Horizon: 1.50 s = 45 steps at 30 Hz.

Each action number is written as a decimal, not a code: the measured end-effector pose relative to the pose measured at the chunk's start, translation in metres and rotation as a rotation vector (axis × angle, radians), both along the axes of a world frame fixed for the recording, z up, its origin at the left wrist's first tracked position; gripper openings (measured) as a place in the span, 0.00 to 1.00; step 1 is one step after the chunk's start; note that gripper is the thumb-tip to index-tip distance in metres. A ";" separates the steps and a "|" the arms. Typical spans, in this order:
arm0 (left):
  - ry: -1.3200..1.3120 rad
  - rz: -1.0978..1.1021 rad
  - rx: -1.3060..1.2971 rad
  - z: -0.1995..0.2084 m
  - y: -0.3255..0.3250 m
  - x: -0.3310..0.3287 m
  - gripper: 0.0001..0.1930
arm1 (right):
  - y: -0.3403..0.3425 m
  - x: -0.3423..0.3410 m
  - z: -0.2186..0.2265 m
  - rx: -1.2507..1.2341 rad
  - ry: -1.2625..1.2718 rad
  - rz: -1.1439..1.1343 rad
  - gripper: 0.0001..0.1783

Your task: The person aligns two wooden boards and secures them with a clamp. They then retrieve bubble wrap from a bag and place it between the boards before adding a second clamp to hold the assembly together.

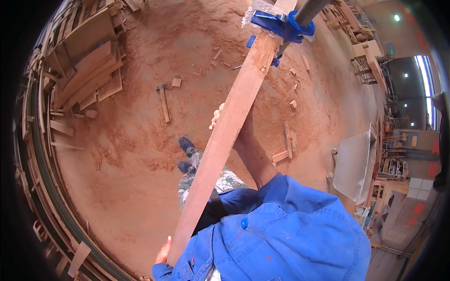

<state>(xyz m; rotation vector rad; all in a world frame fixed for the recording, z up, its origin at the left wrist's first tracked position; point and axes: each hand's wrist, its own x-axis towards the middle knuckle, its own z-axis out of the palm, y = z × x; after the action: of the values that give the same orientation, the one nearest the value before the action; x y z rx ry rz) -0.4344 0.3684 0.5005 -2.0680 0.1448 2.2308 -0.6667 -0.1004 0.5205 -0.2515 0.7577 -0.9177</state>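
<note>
A long, flat wooden board slants up from my lower left to the top of the view. Its near end rests against my blue jacket. My left hand grips the near end at its left edge. My right hand reaches beneath the middle of the board, its fingertips curling up past the left edge; the palm is hidden under the wood. Near the far end, a blue clamp on a grey metal pipe sits across the board, with clear plastic wrap around that spot.
On the dusty floor lie a hammer, a small wood block, and several offcuts. Stacked boards stand at the left, beside a long rail. A grey metal cart stands at the right.
</note>
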 end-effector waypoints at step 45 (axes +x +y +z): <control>0.240 0.519 0.136 0.034 0.061 -0.010 0.31 | -0.039 0.189 0.021 0.084 0.407 0.347 0.51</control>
<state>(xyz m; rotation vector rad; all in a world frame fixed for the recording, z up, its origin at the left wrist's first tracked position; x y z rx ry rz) -0.4447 0.4295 0.5349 -1.9221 -0.5753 2.6759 -0.4776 -0.1392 0.5415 -0.4886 1.0849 -0.5075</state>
